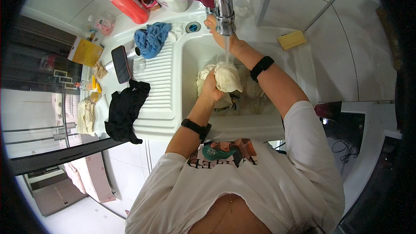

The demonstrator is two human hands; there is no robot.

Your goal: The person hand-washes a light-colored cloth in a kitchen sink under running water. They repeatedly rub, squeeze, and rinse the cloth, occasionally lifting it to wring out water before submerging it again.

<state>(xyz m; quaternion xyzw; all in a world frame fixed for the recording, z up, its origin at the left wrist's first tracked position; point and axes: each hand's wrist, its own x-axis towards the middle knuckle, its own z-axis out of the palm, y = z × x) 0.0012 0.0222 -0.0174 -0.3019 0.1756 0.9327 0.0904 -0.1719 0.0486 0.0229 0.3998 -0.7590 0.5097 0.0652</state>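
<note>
Water runs from the chrome faucet (224, 16) onto a bunched cream cloth (228, 76) in the white sink basin (191, 52). My left hand (213, 86) grips this wet cloth from its near side, with more cream fabric bulging beyond the fingers. My right hand (221, 34) reaches up behind the spout, its fingers by the base of the faucet; the spout hides part of it, and whether it grips anything cannot be told. Beneath the cloth, water and some darker fabric show in the basin. Each forearm wears a black band.
Left of the basin, the ribbed washboard (159, 87) borders a black garment (126, 112), a phone (121, 64) and a crumpled blue cloth (152, 39). Bottles, including a red one (131, 8), line the back ledge. A yellow soap bar (292, 40) lies on the right rim.
</note>
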